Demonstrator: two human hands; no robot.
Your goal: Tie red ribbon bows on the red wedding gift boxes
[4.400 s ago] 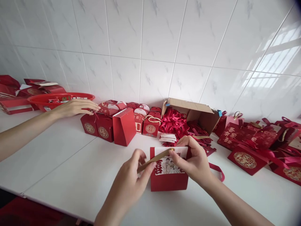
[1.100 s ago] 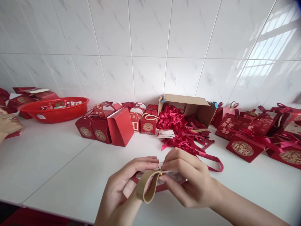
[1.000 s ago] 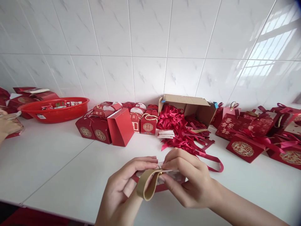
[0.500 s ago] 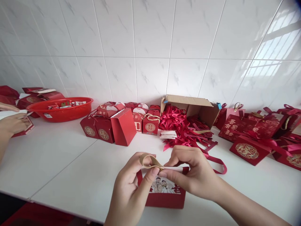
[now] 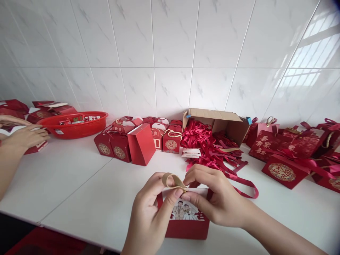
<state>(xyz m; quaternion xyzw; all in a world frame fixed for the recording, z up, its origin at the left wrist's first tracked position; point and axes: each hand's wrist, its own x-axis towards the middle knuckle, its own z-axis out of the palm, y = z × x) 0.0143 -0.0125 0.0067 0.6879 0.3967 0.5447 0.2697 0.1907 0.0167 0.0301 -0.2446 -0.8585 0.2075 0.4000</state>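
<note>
In front of me on the table stands a red gift box with a white panel showing a bride and groom drawing. At its top edge a beige ribbon loop rises, with a small gold fastener under the fingertips. My left hand pinches the base of the loop between thumb and fingers. Thumb and index finger of my right hand are closed at the same spot, on the loop's base by the fastener. The fingers partly hide the fastener and the box's upper edge.
Red ribbons spill from a cardboard box by the tiled wall. Finished-looking red boxes and gift bags stand left and right of it. Farther left are a red basin and another person's hands on a box.
The view has shifted slightly. Both my hands keep pinching the ribbon loop at the box top with little movement. At the left, the other person's hands have moved a little over their box.
</note>
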